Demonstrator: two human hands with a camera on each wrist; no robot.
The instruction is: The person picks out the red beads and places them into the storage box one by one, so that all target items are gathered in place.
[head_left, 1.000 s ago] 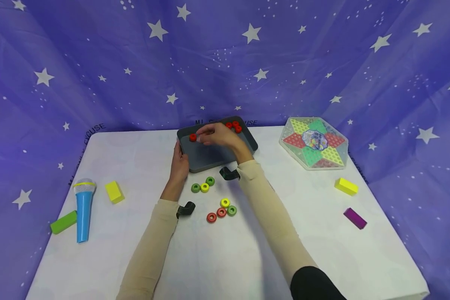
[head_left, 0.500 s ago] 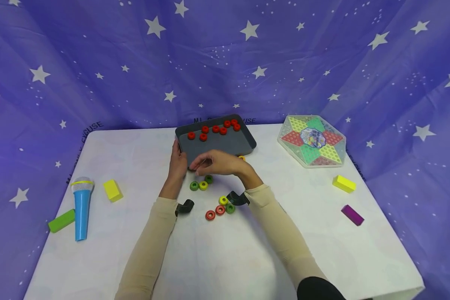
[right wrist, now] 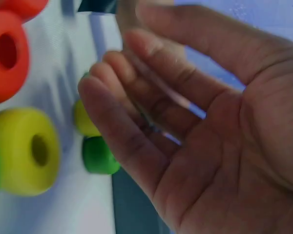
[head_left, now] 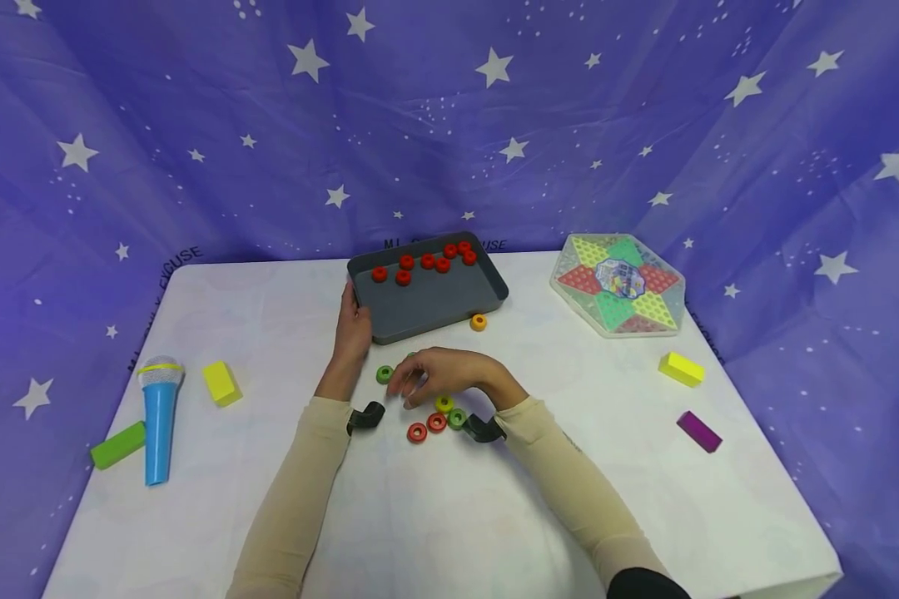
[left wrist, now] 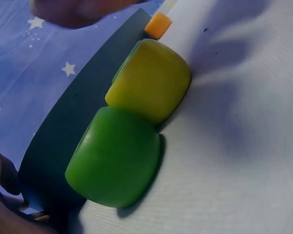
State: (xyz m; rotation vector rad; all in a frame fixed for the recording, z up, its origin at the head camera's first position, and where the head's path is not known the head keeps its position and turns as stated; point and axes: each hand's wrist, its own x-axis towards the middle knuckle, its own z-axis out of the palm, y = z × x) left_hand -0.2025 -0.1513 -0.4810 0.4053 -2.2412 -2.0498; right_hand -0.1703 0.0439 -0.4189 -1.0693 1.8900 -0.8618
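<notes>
My left hand (head_left: 352,333) grips the left end of a dark grey tray (head_left: 434,304) tilted slightly askew on the table. Several red ring beads (head_left: 427,261) lie along the tray's back half. Over the table in front of it hovers my right hand (head_left: 445,372), fingers loosely bent; the right wrist view shows nothing held. Beneath and beside it are a green bead (head_left: 384,374) and, in the left wrist view, a yellow bead (left wrist: 151,80). Nearer the person sit another yellow bead (head_left: 444,403), a green one (head_left: 457,418) and two red ones (head_left: 427,428).
An orange-yellow bead (head_left: 479,322) lies by the tray's front edge. Left are a toy microphone (head_left: 161,424), a green block (head_left: 118,445) and a yellow block (head_left: 221,383). Right are a hexagonal game box (head_left: 618,287), a yellow block (head_left: 681,369) and a purple block (head_left: 699,432).
My right hand has left the tray and come back toward the loose beads. More red beads in the tray are uncovered, and the orange-yellow bead shows. My left hand stays on the tray.
</notes>
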